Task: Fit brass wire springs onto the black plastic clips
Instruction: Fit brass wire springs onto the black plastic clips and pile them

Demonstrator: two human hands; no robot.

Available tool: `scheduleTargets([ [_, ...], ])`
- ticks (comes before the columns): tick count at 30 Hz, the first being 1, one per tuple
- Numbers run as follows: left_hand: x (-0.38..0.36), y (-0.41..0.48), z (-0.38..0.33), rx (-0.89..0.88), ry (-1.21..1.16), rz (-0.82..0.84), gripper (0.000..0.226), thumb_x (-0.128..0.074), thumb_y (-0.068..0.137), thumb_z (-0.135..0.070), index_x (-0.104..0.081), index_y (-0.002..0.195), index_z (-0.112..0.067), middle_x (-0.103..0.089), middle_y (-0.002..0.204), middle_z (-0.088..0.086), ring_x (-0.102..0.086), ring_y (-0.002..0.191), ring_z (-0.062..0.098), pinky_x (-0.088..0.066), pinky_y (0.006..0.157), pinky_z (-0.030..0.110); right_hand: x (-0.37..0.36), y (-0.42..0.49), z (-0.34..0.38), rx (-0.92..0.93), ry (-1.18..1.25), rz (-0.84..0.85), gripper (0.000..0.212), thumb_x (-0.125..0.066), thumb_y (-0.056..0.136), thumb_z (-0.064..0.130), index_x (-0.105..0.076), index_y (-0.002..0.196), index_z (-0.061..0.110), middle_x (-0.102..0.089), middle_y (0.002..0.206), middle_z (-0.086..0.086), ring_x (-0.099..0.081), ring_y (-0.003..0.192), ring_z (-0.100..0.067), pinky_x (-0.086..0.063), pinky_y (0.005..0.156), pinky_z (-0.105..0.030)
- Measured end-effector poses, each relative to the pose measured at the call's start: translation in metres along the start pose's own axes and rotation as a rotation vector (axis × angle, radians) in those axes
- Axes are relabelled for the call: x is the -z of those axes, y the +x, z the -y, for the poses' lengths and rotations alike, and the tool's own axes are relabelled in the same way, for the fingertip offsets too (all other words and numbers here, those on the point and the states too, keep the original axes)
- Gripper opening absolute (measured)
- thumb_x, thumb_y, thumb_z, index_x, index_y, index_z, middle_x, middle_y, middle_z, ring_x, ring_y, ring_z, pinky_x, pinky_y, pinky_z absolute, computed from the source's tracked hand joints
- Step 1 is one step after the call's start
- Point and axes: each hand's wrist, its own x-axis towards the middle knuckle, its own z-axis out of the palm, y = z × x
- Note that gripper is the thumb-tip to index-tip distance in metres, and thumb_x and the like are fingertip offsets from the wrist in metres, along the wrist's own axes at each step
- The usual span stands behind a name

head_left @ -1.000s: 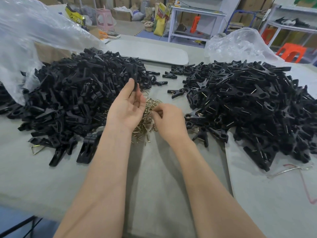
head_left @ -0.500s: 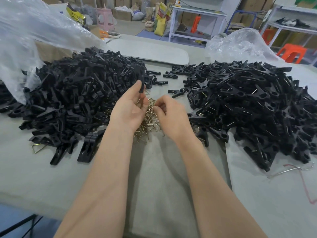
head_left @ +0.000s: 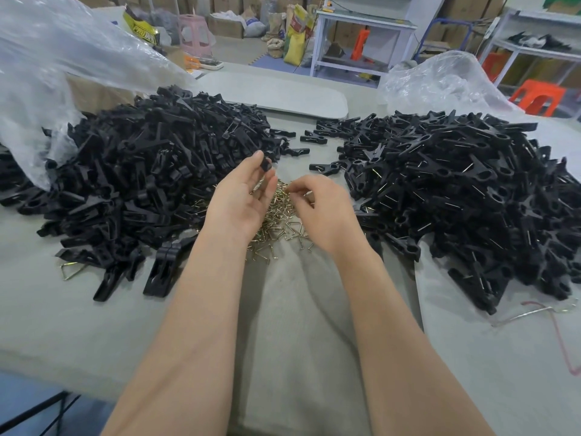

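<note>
Here, left hand (head_left: 242, 199) holds one clip (head_left: 266, 165), right hand (head_left: 323, 212) pinches one spring (head_left: 292, 191), between two clip heaps (head_left: 141, 171).

The left heap of clips (head_left: 141, 184) is plain matt black; the right heap of clips (head_left: 456, 190) is black flecked with thin pale wire. The springs (head_left: 283, 221) are shiny brass-yellow on a plain grey-green counter (head_left: 298, 325). Behind stand an orange stool (head_left: 537, 96), a pink stool (head_left: 193, 36) and a yellow sack (head_left: 294, 45).

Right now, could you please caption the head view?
Left hand holds black clip; right hand picks at brass wire springs.
</note>
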Motion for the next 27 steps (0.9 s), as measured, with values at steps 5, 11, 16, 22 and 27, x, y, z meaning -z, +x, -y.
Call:
scheduleTargets([
  [5, 0.001, 0.001, 0.002, -0.042, 0.068, -0.012, 0.006, -0.066, 0.088, -0.013, -0.063, 0.088, -0.008, -0.067, 0.079, 0.003, -0.063, 0.077, 0.011, -0.053, 0.065, 0.017, -0.001, -0.001, -0.003, -0.023, 0.029, -0.005, 0.012, -0.058, 0.093, 0.014, -0.068, 0.099, 0.015, -0.061, 0.093, -0.004, -0.058, 0.08, -0.017, -0.045, 0.077, -0.022],
  [11, 0.001, -0.002, 0.006, -0.163, 0.248, 0.013, 0.008, -0.063, 0.089, -0.009, -0.059, 0.094, -0.013, -0.064, 0.092, 0.003, -0.065, 0.086, 0.012, -0.054, 0.075, 0.02, 0.005, 0.002, -0.006, -0.303, 0.433, -0.089, 0.008, -0.061, 0.091, 0.01, -0.059, 0.084, 0.014, -0.068, 0.081, -0.009, -0.067, 0.06, -0.012, -0.059, 0.065, -0.028],
  [16, 0.003, -0.001, 0.009, -0.396, 0.792, -0.047, 0.014, -0.067, 0.087, -0.015, -0.062, 0.098, -0.022, -0.065, 0.099, -0.005, -0.062, 0.096, 0.012, -0.05, 0.086, 0.026, 0.018, 0.002, -0.008, -0.34, 0.58, -0.169, 0.011, -0.059, 0.091, 0.007, -0.06, 0.083, 0.015, -0.067, 0.072, -0.005, -0.065, 0.056, -0.004, -0.055, 0.06, -0.019],
  [22, 0.0, -0.006, 0.023, -0.759, 1.426, 0.159, 0.021, -0.065, 0.085, -0.009, -0.063, 0.103, -0.021, -0.059, 0.105, -0.006, -0.054, 0.088, 0.008, -0.042, 0.08, 0.021, 0.043, -0.001, -0.016, -0.348, 0.727, -0.234, 0.009, -0.065, 0.088, 0.006, -0.067, 0.092, -0.001, -0.067, 0.071, -0.007, -0.065, 0.059, -0.006, -0.052, 0.061, -0.015],
  [27, -0.001, -0.008, 0.023, -0.818, 1.478, 0.252, 0.022, -0.066, 0.085, -0.007, -0.064, 0.104, -0.017, -0.054, 0.101, -0.012, -0.052, 0.095, 0.01, -0.045, 0.091, 0.031, 0.042, -0.001, -0.016, -0.338, 0.423, -0.22, 0.012, -0.069, 0.086, 0.019, -0.068, 0.073, 0.019, -0.068, 0.062, 0.006, -0.055, 0.05, 0.002, -0.047, 0.058, -0.018],
])
